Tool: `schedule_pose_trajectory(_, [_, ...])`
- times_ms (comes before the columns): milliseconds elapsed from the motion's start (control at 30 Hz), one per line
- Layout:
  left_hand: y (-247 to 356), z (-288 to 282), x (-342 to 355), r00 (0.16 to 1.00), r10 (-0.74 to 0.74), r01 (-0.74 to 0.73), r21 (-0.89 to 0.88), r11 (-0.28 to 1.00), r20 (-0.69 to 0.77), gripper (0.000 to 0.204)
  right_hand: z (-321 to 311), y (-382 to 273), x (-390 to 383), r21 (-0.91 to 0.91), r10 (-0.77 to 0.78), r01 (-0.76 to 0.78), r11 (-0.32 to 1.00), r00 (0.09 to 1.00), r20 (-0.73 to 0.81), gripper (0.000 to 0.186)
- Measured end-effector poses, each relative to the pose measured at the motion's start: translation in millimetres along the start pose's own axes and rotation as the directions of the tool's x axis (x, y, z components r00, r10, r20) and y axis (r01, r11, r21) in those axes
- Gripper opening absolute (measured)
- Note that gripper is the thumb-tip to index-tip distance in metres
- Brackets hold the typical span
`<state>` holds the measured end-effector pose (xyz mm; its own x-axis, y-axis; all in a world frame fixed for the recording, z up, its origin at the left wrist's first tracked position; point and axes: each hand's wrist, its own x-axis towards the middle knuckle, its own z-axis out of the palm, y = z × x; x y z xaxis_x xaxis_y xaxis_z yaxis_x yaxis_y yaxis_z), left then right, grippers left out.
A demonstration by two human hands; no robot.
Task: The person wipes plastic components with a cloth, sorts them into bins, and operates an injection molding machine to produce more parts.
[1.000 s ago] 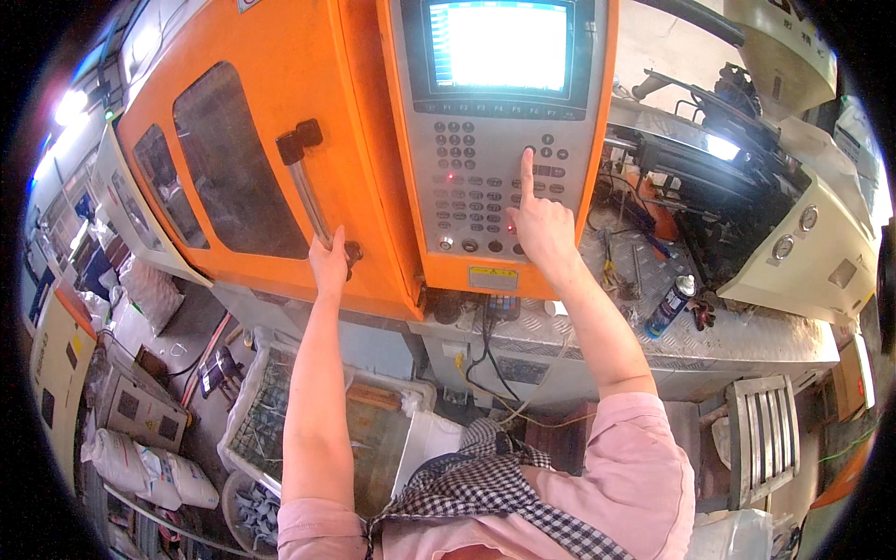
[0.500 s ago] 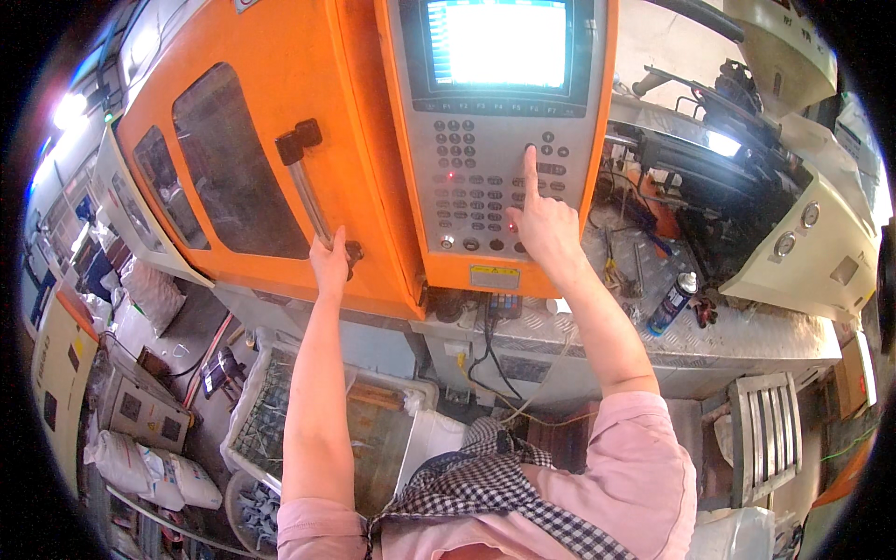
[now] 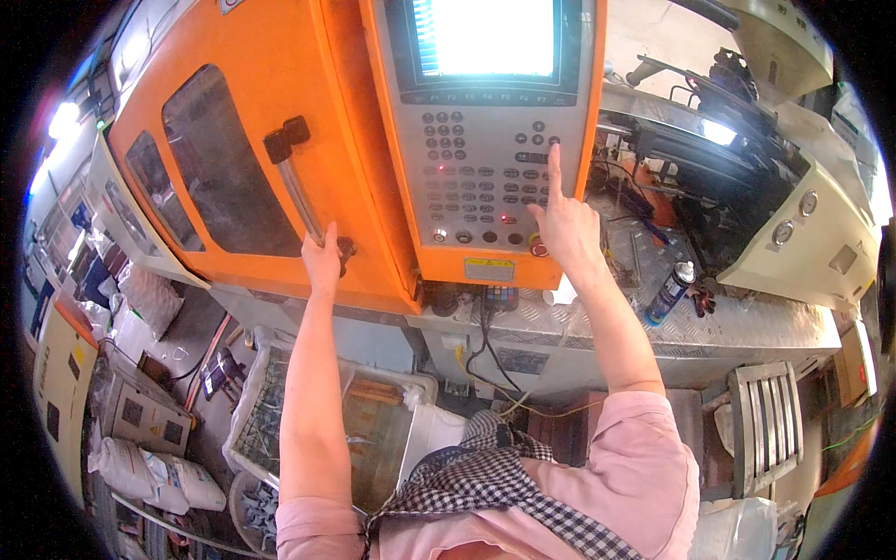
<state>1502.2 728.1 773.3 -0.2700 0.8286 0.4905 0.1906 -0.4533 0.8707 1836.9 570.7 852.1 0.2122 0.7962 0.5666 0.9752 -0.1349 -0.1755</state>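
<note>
My left hand (image 3: 323, 259) is wrapped round the lower end of the metal bar handle (image 3: 297, 191) on the orange machine door (image 3: 327, 112). My right hand (image 3: 571, 231) is at the right side of the grey control panel (image 3: 490, 138). Its index finger is stretched up and its tip lies over a round key near the arrow keys. The thumb stands out to the side, and the other fingers are curled with nothing in them. Just left of the wrist, a red round knob (image 3: 539, 245) shows. Above the keys, the screen (image 3: 485, 39) glows bright white.
On the metal ledge right of the panel stands a spray can (image 3: 670, 293). Dark machine parts (image 3: 709, 177) lie behind it. Below the door is a white-rimmed bin (image 3: 245, 450). White sacks (image 3: 154, 474) lie at left, and a slatted rack (image 3: 767, 427) leans at right.
My right index finger has shifted right on the panel, from one key to another beside the arrow keys. My left hand keeps its hold on the handle. The view has shifted slightly.
</note>
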Motion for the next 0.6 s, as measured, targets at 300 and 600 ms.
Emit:
schedule_pose_trajectory(300, [3, 0, -2, 0.998, 0.056, -0.056, 0.004, 0.998, -0.008, 0.023, 6, 1, 10, -0.009, 0.000, 0.000, 1.000, 1.000, -0.017, 0.095])
schedule_pose_trajectory(600, [0, 0, 0, 0.997, 0.072, -0.071, 0.011, 0.997, -0.008, 0.027, 5, 4, 11, 0.002, -0.001, 0.001, 1.000, 1.000, 0.012, 0.095])
